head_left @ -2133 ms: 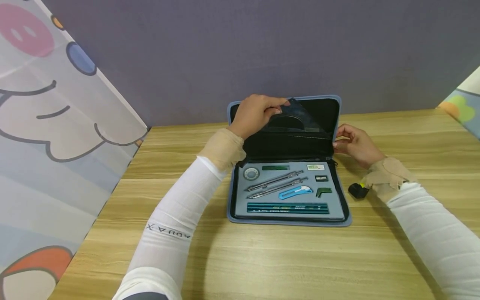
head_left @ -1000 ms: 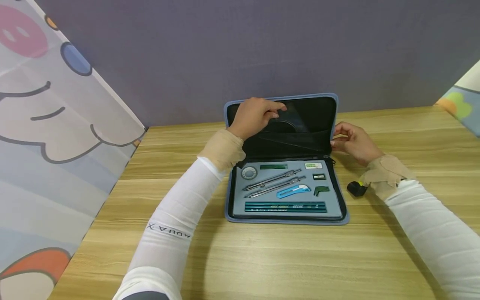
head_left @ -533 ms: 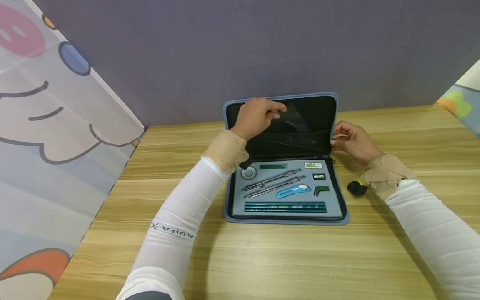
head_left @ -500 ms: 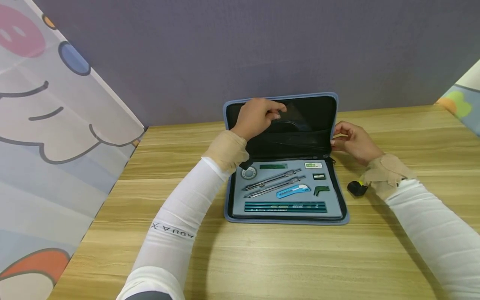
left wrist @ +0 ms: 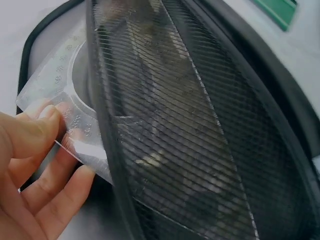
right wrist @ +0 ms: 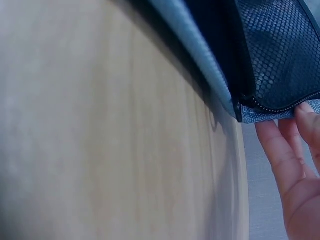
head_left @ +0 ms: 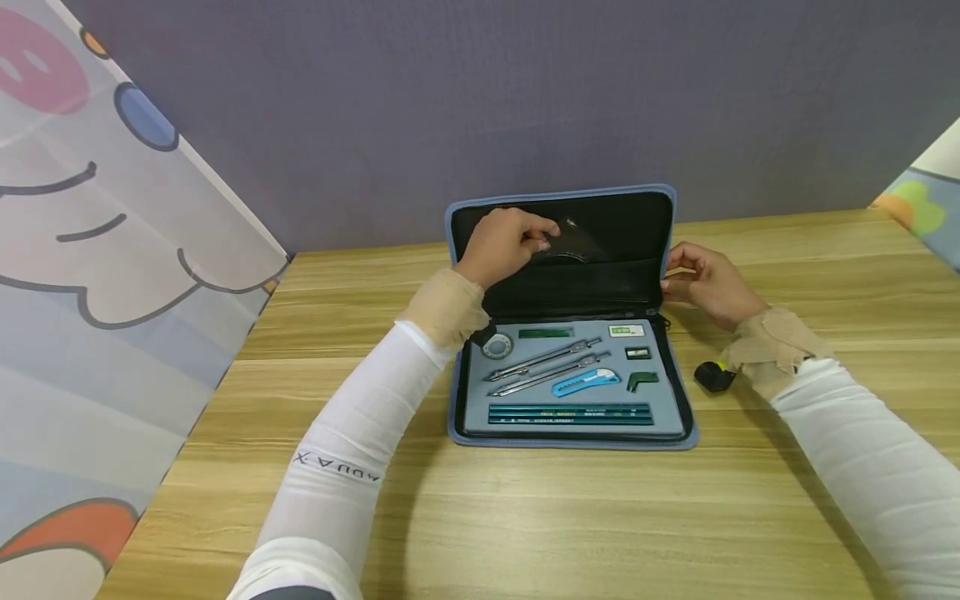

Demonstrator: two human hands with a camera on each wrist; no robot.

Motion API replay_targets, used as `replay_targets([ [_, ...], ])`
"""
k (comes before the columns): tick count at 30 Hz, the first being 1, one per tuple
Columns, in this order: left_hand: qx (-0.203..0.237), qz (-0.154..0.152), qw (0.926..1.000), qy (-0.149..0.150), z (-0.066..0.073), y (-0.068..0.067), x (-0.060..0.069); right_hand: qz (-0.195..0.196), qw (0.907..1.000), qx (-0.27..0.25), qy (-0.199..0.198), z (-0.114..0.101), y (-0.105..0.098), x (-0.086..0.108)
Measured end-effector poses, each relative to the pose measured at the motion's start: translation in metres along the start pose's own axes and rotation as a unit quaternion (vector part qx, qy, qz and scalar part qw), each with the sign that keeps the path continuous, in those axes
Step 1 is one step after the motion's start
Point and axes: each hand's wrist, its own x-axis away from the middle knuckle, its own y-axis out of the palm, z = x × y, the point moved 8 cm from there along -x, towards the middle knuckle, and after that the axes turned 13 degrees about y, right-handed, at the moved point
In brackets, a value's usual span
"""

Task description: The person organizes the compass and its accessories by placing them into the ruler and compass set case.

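A blue-edged zip case [head_left: 573, 443] lies unfolded on the wooden table, its black lid [head_left: 637, 218] standing up at the back. My left hand [head_left: 497, 247] pinches a clear set square [left wrist: 75, 112] between thumb and fingers. Part of that set square is behind the black mesh pocket [left wrist: 170, 130] of the lid; its lower part shows dimly through the mesh. At the lid's right edge, my right hand [head_left: 708, 285] pinches the blue border [right wrist: 267, 117] beside the zip.
A grey insert in the case holds two compasses [head_left: 547, 362], a blue utility knife [head_left: 587, 382], several green pencils [head_left: 570, 414], an eraser [head_left: 626, 331], a sharpener [head_left: 637, 353] and a white ring-shaped piece [head_left: 497, 346]. A grey wall [head_left: 375, 125] stands behind the table.
My left hand has come down a little with the set square, which sits lower against the lid, deeper in the pocket. The right hand keeps its hold on the lid edge.
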Motion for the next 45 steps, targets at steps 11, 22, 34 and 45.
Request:
replay_targets([
  [11, -0.003, -0.022, 0.9997, 0.011, -0.005, 0.009, 0.008, -0.003, 1.0, -0.001, 0.0, 0.001, -0.001, 0.0],
  [22, -0.008, -0.028, 0.9993, 0.023, -0.006, 0.012, 0.009, 0.009, 0.9998, 0.01, 0.017, 0.004, -0.002, -0.001],
  [34, -0.088, 0.102, 0.9874, 0.084, 0.011, -0.021, 0.01, -0.007, 0.9999, -0.01, 0.006, 0.006, -0.002, -0.002],
  [45, -0.161, 0.186, 0.966, 0.078, 0.017, -0.048, 0.014, 0.011, 0.9996, 0.026, -0.003, 0.003, -0.005, -0.002],
])
